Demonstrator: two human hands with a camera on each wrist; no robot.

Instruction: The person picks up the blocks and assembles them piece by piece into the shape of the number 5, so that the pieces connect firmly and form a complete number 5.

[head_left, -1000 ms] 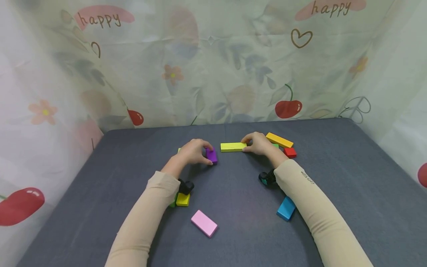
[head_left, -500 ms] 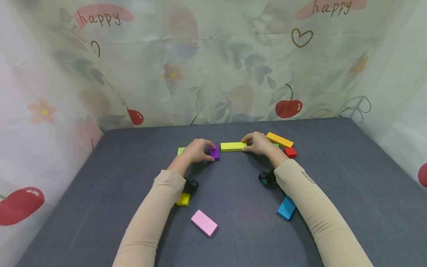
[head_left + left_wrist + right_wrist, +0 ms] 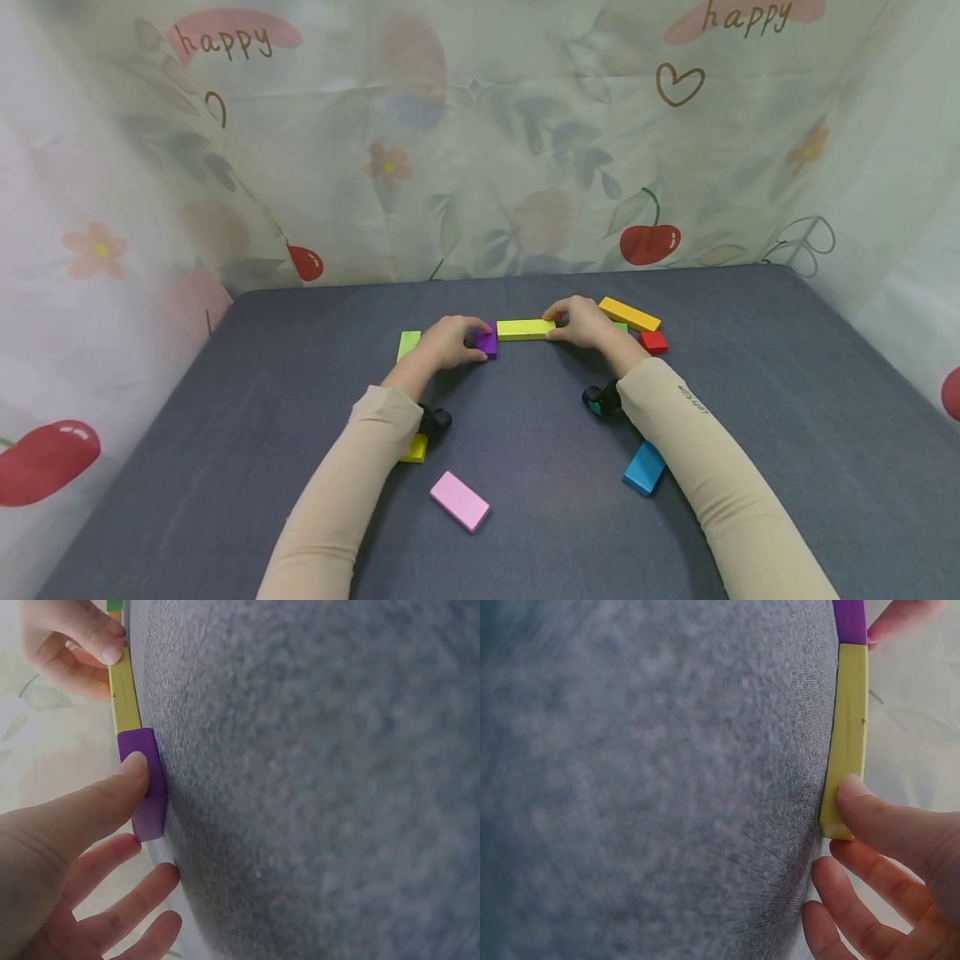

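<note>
My left hand (image 3: 448, 343) pinches a purple block (image 3: 487, 341) between thumb and fingers, low on the dark tabletop. In the left wrist view the thumb presses on the face of the purple block (image 3: 146, 776), whose end meets a long yellow block (image 3: 124, 697). The right hand (image 3: 585, 323) pinches the far right end of that yellow block (image 3: 522, 330). From the right wrist, the thumb lies on the side of the yellow block (image 3: 847, 742), with the purple block (image 3: 850, 621) against its other end. Together the two blocks form one row.
Beyond the right hand lie an orange block (image 3: 630, 314), a red block (image 3: 653, 342) and a partly hidden green block (image 3: 621, 327). A light green block (image 3: 408, 342) is left of the left hand. Nearer are pink (image 3: 460, 502), blue (image 3: 644, 468) and yellow (image 3: 413, 450) blocks.
My left hand has slid the purple block rightward and turned it straighter, up against the yellow block's left end. The right hand stays in place on the yellow block.
</note>
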